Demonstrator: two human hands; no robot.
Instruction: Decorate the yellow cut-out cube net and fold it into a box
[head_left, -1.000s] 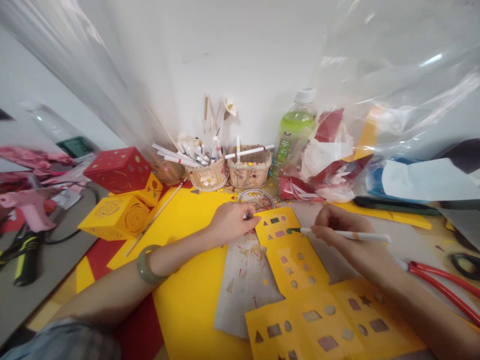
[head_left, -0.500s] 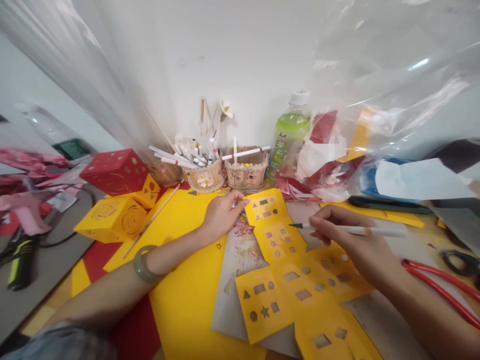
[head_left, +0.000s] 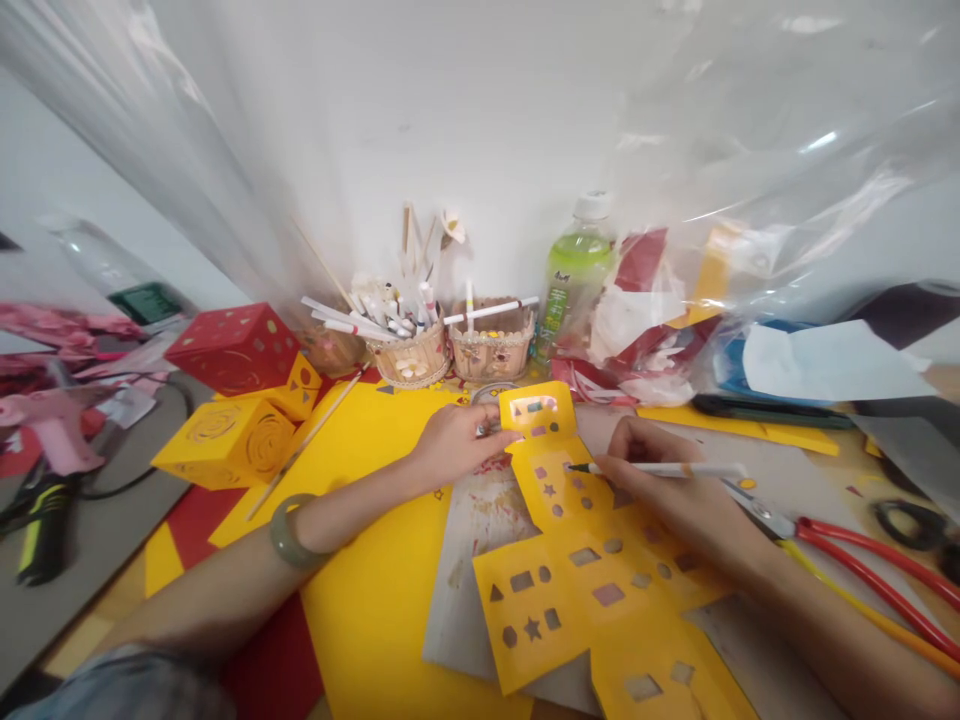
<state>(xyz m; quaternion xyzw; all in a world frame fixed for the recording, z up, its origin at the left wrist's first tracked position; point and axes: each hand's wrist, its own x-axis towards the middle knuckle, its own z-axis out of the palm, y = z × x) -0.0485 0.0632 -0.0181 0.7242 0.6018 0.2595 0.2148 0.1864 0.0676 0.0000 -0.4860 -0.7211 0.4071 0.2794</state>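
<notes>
A yellow card cut into a cross-shaped net [head_left: 540, 660], with small star, triangle, rectangle and round holes, lies on a grey board [head_left: 457, 600]. My left hand [head_left: 457, 440] pinches the left edge of its upper panel between thumb and fingers. A green bangle [head_left: 289, 535] circles that wrist. In my right hand [head_left: 649, 465] is a white marker [head_left: 694, 469], held nearly level with its dark tip pointing left. The tip is at the small holes of the panel below; whether it touches the card I cannot tell.
Red-handled pliers [head_left: 870, 540] lie beside my right forearm. A red box [head_left: 232, 350] and a yellow box [head_left: 225, 440] stand at left, near a pink glue gun [head_left: 52, 425]. Behind are a basket of markers [head_left: 409, 360], another basket [head_left: 491, 355] and a green drink bottle [head_left: 574, 270].
The marker tip has moved slightly left and down toward the second panel's holes. My left hand has shifted right and lower along the card's edge. The pliers' head has come into view.
</notes>
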